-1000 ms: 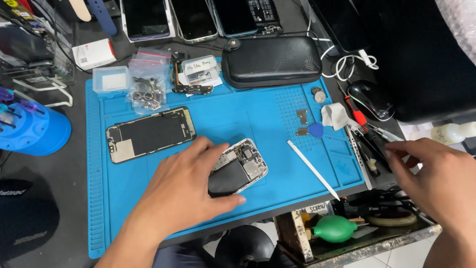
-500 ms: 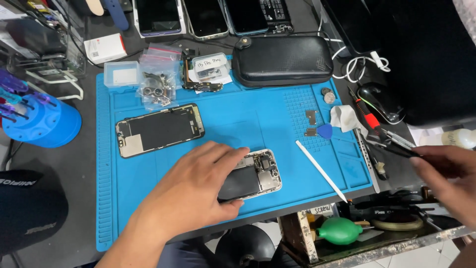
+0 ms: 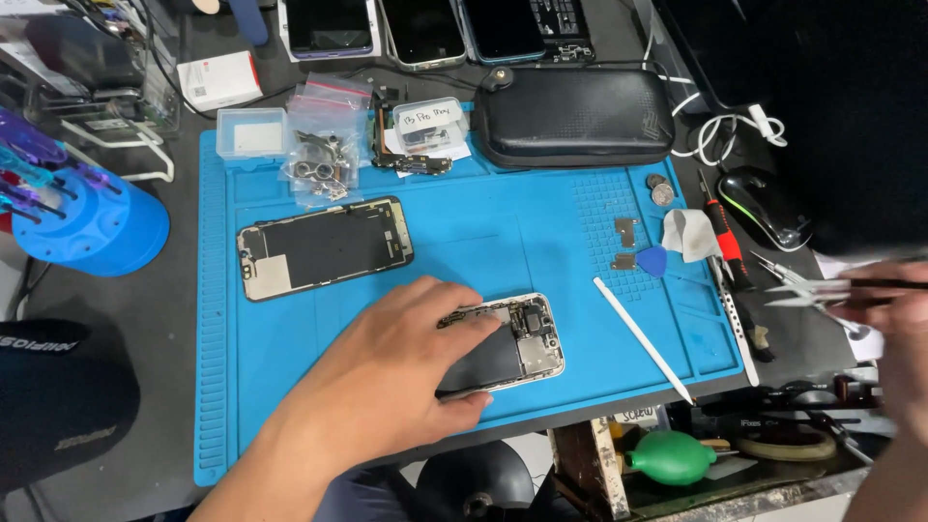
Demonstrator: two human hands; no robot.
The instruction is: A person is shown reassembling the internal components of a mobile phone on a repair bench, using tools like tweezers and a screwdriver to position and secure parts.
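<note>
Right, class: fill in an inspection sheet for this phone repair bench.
Surface: blue mat on dark bench.
Job's things: opened phone; detached screen.
Clutter: white spudger, blue pick, parts bags, black case, blue tool stand.
Hands: left hand rests on opened phone; right hand, blurred, grips tweezers.
Cables: white cable.
Surroundings: phones along back edge.
</note>
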